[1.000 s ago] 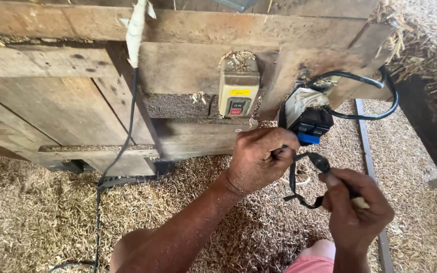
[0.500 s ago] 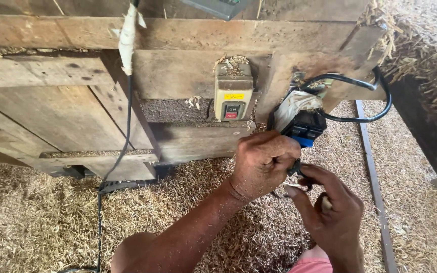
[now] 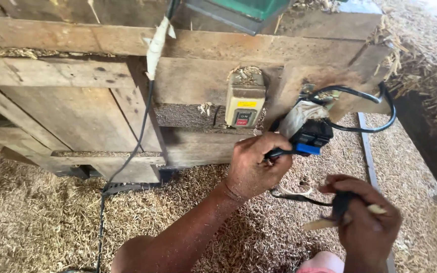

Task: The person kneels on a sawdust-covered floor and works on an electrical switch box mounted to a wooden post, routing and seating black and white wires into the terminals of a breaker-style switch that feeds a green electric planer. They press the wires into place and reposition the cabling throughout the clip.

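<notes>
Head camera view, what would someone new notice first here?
The two hands at centre right: the left hand grips a black cable at a blue and black plug hanging on the wooden frame, and the right hand holds a black cable end with a pale stick. Just above sits a grey switch box, and straw chaff covers the ground.

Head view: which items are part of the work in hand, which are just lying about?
In hand:
left hand, gripping black cable at the black-and-blue connector
right hand, holding black cable end and a pale stick

Lying about:
switch box on the wooden frame
hanging black cord
straw on the ground
</notes>
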